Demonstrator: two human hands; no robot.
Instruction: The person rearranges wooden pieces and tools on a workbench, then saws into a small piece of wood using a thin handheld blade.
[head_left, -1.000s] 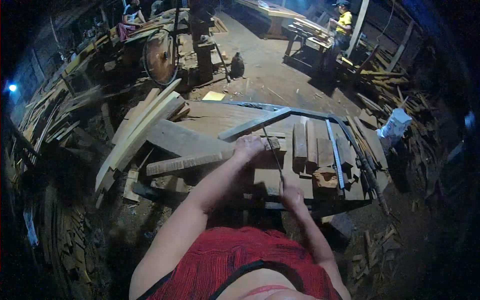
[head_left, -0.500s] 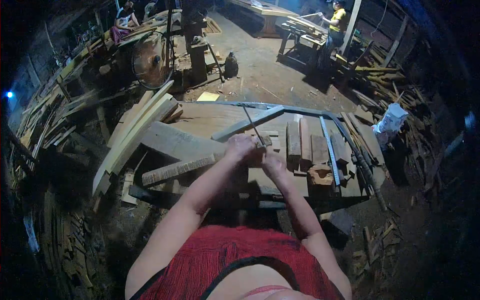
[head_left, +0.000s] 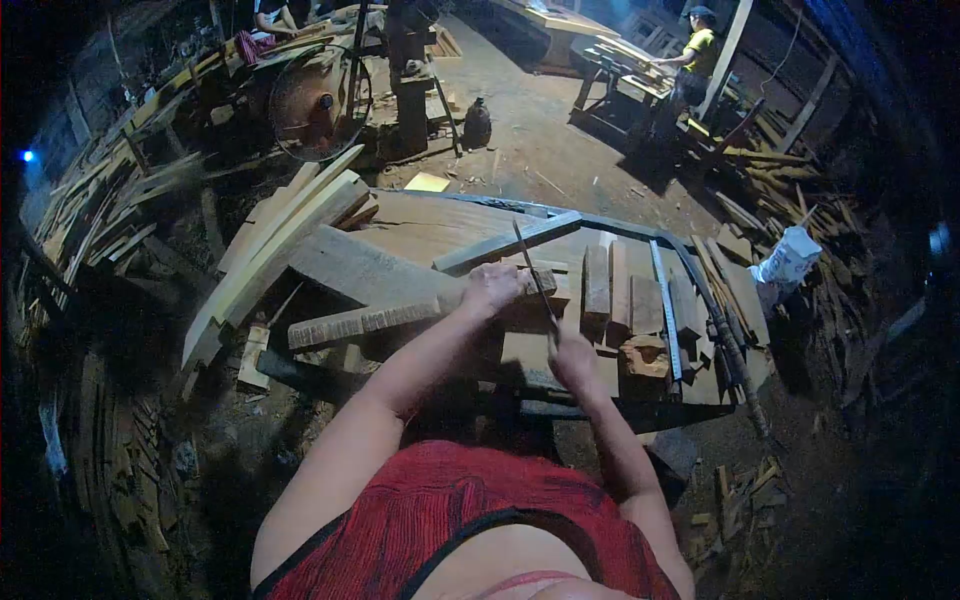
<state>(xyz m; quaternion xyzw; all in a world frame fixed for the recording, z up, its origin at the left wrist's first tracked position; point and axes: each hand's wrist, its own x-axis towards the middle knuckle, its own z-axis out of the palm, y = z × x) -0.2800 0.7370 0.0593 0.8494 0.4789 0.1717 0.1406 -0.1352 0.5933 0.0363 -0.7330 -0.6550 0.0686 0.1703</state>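
My left hand [head_left: 492, 290] is closed on a long wooden piece [head_left: 365, 322] that lies slantwise across the workbench [head_left: 430, 220]. My right hand [head_left: 573, 362] grips the near end of a thin, dark, long tool [head_left: 532, 268], whose exact kind I cannot make out. The tool's blade crosses the wood just right of my left fingers and points away from me. Right of it stand several short wooden blocks [head_left: 597, 285] and a pale measuring strip [head_left: 665, 300]. Behind the hands a grey wooden bar [head_left: 507, 243] lies at an angle.
Long boards [head_left: 275, 245] lean over the bench's left side. A white bag [head_left: 787, 258] is at the right. Beyond the bench are a round fan [head_left: 318, 108], a dark jug [head_left: 477, 124], a person in yellow [head_left: 700, 50] and another seated person [head_left: 273, 20]. Scrap wood lies on both sides.
My right hand first moved forward close to my left hand, then drew back partway toward me with the tool. My left hand has stayed on the wood. The view has shifted slightly.
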